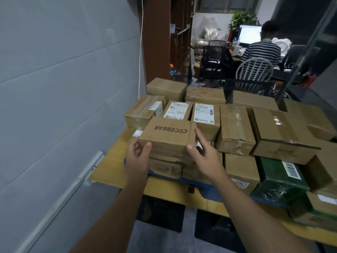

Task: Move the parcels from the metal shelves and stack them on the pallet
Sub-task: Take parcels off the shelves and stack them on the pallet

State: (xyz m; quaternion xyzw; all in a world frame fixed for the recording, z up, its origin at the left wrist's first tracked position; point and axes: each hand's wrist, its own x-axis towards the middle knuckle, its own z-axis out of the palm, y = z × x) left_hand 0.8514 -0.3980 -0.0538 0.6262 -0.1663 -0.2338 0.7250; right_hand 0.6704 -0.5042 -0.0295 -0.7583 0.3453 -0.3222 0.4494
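my left hand [137,157] grips the near left corner of the cecebear box [169,136], with the thumb on the front face and the fingers curled round the left end. my right hand [204,154] is not clenched. its fingers lie straight along the box's right end and the thumb touches the front corner. whether those fingers press the box or only brush it, i cannot quite tell. the box sits level on top of lower parcels [167,167] at the near left of the stack, just in front of two labelled parcels [177,111]. the whole stack stands on the blue pallet [215,193], which lies on a yellow sheet [167,189]. a green box [280,172] lies to the right and a grey wall [63,88] to the left. behind the stack a person [262,50] sits at a desk.
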